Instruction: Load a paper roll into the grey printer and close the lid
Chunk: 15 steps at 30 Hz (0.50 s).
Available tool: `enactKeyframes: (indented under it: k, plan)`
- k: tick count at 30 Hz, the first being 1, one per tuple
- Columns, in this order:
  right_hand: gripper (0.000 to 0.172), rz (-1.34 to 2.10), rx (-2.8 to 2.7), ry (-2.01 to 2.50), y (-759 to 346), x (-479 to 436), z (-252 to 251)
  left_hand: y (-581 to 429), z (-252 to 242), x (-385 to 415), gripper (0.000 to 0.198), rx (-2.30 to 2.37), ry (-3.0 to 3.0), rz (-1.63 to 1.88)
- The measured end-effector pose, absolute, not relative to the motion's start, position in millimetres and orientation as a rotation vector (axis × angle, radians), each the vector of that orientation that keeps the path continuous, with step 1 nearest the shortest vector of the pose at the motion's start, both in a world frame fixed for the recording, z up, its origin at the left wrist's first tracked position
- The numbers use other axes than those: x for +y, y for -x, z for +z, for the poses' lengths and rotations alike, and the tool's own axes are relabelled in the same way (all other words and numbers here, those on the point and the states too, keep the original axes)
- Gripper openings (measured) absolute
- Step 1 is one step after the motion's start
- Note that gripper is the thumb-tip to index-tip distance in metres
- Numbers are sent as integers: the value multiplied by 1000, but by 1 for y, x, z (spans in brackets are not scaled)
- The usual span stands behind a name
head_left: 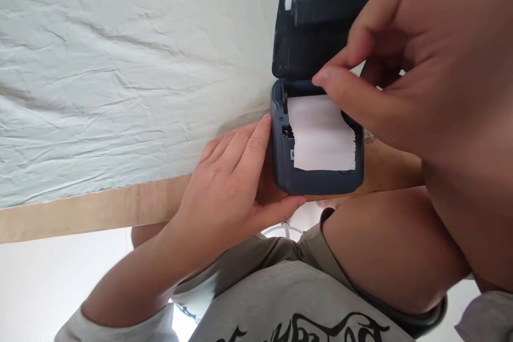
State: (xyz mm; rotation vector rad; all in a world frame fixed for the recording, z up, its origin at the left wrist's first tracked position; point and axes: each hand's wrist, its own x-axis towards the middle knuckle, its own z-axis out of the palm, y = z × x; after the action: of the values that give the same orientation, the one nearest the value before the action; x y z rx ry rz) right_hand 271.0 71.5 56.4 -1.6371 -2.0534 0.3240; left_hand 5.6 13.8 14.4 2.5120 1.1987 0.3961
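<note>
A small dark grey printer (320,181) stands at the near edge of the table, its lid (320,16) swung up and back. A strip of white paper (320,139) comes out of the roll bay and lies over the front. My left hand (232,181) presses against the printer's left side, fingers together along its wall and thumb under the front corner. My right hand (409,69) hovers close to the camera over the open bay, with thumb and fingertips pinched near the paper's top edge. Whether they grip the paper is hidden.
A wrinkled pale cloth (120,75) covers the table. A bare wooden edge strip (100,208) runs along the near side. Below it are my knees, khaki shorts (280,251) and a grey printed shirt (288,304).
</note>
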Motion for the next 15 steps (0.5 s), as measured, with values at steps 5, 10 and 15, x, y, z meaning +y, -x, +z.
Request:
enactKeyframes:
  k: [5, 10, 15]
  plan:
    - [24, 191, -2417, 1833, -255, 78, 69, -8, 15, 13, 95, 1216, -2539, 428]
    - [32, 322, -2592, 2014, -263, 88, 71, -11, 11, 9, 96, 1261, -2535, 461]
    - [41, 363, -2692, 1790, -271, 92, 66, -9, 11, 10, 98, 1244, -2537, 451]
